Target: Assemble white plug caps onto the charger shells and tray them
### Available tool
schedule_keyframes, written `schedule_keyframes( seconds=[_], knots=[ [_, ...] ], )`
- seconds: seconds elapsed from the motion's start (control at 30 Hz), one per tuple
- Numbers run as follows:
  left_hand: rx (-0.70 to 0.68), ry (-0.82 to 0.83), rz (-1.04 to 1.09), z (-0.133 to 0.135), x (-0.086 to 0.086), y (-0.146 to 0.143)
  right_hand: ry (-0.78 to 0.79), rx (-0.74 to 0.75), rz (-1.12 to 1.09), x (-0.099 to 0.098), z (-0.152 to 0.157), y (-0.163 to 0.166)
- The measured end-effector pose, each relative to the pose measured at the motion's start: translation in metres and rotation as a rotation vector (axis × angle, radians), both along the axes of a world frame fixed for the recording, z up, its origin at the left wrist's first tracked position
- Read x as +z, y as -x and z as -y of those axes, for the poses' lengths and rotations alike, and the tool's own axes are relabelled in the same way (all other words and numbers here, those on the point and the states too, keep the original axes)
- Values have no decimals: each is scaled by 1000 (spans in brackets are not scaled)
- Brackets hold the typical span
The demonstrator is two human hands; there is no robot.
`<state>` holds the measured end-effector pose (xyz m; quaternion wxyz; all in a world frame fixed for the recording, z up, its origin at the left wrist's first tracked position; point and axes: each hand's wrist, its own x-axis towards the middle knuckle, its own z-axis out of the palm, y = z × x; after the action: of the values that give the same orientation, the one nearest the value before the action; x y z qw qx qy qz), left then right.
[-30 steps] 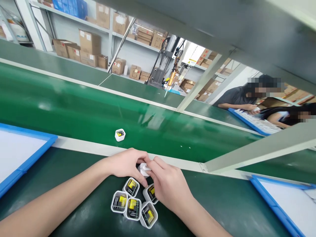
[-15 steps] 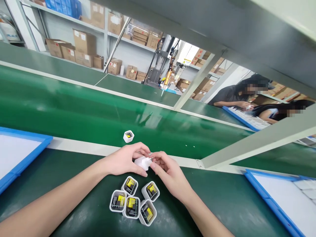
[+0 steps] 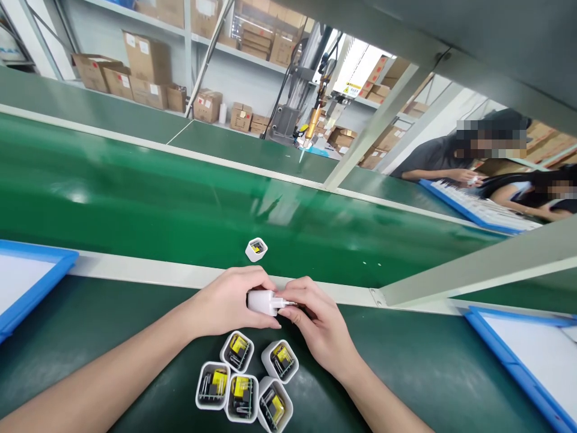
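At lower centre of the frame, the left hand (image 3: pixel 228 302) gripped a white charger plug (image 3: pixel 262 302) while the right hand (image 3: pixel 315 323) pinched its prongs. Five open charger shells (image 3: pixel 246 385) sat below on the bench (image 3: pixel 428 373); another lay on the conveyor belt (image 3: pixel 135 204).

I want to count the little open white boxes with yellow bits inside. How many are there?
5. Four sit bunched on the dark mat below the hands. One more sits alone on the green belt. A further one may lie partly hidden at the bottom.
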<state>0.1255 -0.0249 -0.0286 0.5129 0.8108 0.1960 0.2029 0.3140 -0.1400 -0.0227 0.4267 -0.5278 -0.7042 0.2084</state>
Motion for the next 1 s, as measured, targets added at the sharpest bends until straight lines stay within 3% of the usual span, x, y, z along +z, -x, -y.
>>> schedule_keyframes(
  seconds=[0.57, 0.87, 1.0],
  knots=[
    [23, -185, -6, 5, -8, 0, 2, 12, -46, -3, -2, 1],
    [52, -194, -2, 7, -5, -2, -38, -64, 5, -9, 1, 11],
    [-11, -35, -1, 7, -4, -4, -54, -133, 15, -2, 6, 6]
  ],
)
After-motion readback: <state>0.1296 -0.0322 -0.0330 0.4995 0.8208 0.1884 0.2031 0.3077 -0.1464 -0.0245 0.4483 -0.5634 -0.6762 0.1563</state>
